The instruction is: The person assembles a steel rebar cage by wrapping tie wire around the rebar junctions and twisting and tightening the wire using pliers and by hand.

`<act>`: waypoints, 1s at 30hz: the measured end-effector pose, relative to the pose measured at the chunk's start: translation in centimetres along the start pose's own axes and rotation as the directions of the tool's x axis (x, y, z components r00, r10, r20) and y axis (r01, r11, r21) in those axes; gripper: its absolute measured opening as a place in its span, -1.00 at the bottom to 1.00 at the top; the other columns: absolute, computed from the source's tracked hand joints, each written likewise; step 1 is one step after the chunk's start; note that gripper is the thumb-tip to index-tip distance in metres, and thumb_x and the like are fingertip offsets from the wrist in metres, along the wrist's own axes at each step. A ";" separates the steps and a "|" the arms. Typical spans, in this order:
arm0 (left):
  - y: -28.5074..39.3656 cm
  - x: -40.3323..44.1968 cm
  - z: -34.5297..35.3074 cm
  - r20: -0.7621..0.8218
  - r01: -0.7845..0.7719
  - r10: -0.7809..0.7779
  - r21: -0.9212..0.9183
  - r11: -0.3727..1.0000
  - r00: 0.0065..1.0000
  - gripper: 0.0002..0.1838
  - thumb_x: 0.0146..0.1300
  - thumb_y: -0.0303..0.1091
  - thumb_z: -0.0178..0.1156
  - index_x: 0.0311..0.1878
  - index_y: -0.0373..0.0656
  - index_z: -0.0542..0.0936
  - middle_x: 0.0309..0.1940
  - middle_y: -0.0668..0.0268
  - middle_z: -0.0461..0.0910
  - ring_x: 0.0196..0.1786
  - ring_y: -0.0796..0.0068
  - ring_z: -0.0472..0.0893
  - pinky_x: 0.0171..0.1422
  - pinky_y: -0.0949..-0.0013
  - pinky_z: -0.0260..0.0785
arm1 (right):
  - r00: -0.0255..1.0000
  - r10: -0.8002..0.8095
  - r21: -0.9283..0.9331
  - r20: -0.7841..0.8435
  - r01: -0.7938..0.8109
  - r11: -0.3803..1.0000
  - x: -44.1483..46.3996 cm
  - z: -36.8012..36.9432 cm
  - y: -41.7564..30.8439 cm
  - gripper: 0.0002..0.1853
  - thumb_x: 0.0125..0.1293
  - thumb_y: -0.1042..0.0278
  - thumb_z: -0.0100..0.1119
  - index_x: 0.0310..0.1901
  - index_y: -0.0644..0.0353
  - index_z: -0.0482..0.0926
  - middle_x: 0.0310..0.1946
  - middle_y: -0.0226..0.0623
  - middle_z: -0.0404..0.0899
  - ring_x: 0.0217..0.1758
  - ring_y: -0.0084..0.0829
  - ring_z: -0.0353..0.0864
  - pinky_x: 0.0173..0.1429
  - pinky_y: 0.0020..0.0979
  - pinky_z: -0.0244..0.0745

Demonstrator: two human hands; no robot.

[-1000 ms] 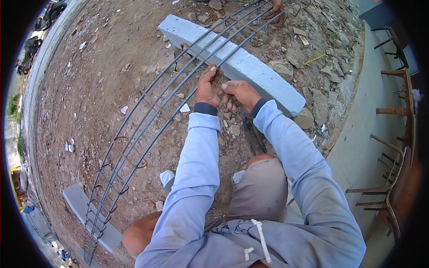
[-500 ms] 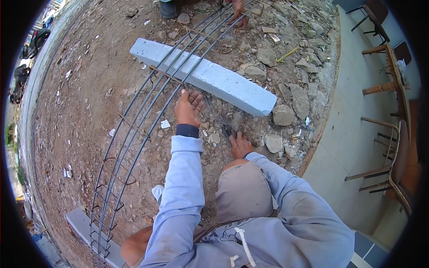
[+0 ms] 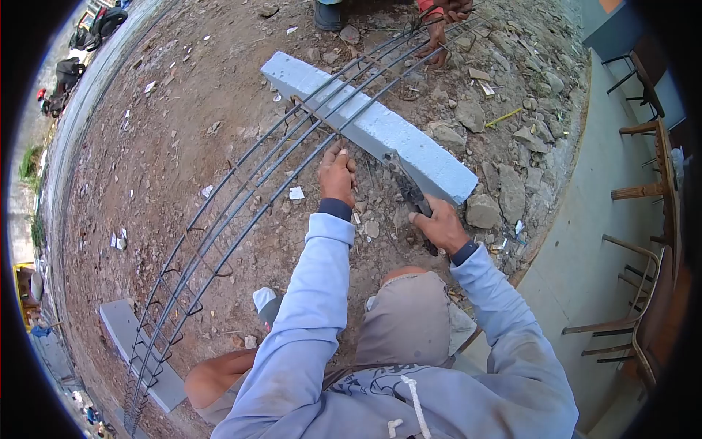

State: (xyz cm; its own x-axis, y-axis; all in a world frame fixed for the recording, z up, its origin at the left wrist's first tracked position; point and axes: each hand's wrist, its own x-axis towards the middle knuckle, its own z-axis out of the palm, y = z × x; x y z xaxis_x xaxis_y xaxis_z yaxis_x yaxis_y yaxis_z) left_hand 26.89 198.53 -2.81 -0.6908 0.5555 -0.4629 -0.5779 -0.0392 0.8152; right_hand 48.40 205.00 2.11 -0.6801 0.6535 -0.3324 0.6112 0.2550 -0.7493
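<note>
A rebar cage of long steel bars with bent stirrups runs diagonally across the ground. Its upper part rests over a light-blue block. My left hand is closed right beside the nearest bar, by the block's edge; whatever its curled fingers hold is hidden. In my right hand is a pair of dark pincers, gripped by the handles. Their head points up and left, close to the block's near side. The lower end of the cage lies over a second grey-blue block.
Another person's hand is at the cage's far end, near a dark boot. Broken concrete pieces lie right of the block. Wooden chairs stand on a paved floor at the right.
My right hand has picked the pincers up from the ground and raised them toward the block. My left hand's fingers have curled closed near the bar. The view has shifted.
</note>
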 end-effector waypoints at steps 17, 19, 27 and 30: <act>0.9 -0.1 -0.3 0.037 0.063 -0.064 0.020 0.998 0.997 -0.62 0.37 -0.38 -0.05 0.23 -0.21 0.40 -0.64 0.41 0.42 -0.70 0.69 0.27 -0.65 0.55 0.06 | 0.987 -0.129 -0.648 0.098 0.161 0.744 8.7 -1.0 -7.8 -0.17 0.01 0.46 0.15 0.40 -0.19 0.16 -0.04 0.23 0.35 0.00 0.20 0.45 0.07 -0.05 0.42; 1.2 -0.4 -0.5 0.033 0.069 -0.070 0.027 0.997 0.997 -0.62 0.37 -0.38 -0.05 0.23 -0.21 0.40 -0.63 0.40 0.44 -0.70 0.68 0.28 -0.64 0.55 0.08 | 0.970 -0.227 -0.695 0.082 0.219 0.685 8.6 -0.5 -7.2 -0.16 0.01 0.47 0.17 0.39 -0.21 0.17 -0.01 0.24 0.32 0.03 0.25 0.40 0.09 -0.02 0.40; 1.0 -0.1 -0.6 0.053 0.047 -0.050 0.060 0.997 0.997 -0.61 0.36 -0.37 -0.05 0.22 -0.24 0.40 -0.60 0.36 0.50 -0.69 0.64 0.34 -0.62 0.52 0.15 | 0.953 -0.296 -0.703 0.067 0.255 0.663 8.2 -0.3 -7.0 -0.16 0.01 0.53 0.18 0.38 -0.25 0.19 0.02 0.27 0.29 0.09 0.31 0.34 0.16 0.01 0.37; 0.9 -0.1 -0.6 0.040 0.047 -0.050 0.077 0.996 0.998 -0.60 0.36 -0.36 -0.04 0.23 -0.24 0.39 -0.60 0.35 0.51 -0.68 0.64 0.37 -0.60 0.53 0.17 | 0.951 -0.297 -0.711 0.090 0.270 0.649 8.2 -0.3 -6.7 -0.16 0.02 0.53 0.17 0.39 -0.26 0.18 0.09 0.27 0.26 0.15 0.34 0.29 0.20 0.01 0.36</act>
State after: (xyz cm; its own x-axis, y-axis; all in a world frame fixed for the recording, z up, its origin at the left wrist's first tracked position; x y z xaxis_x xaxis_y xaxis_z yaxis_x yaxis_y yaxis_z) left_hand 26.21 197.98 -2.24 -0.6434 0.5892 -0.4888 -0.5743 0.0508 0.8171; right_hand 38.87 208.87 4.53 -0.8645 0.4812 -0.1453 0.5008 0.8490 -0.1684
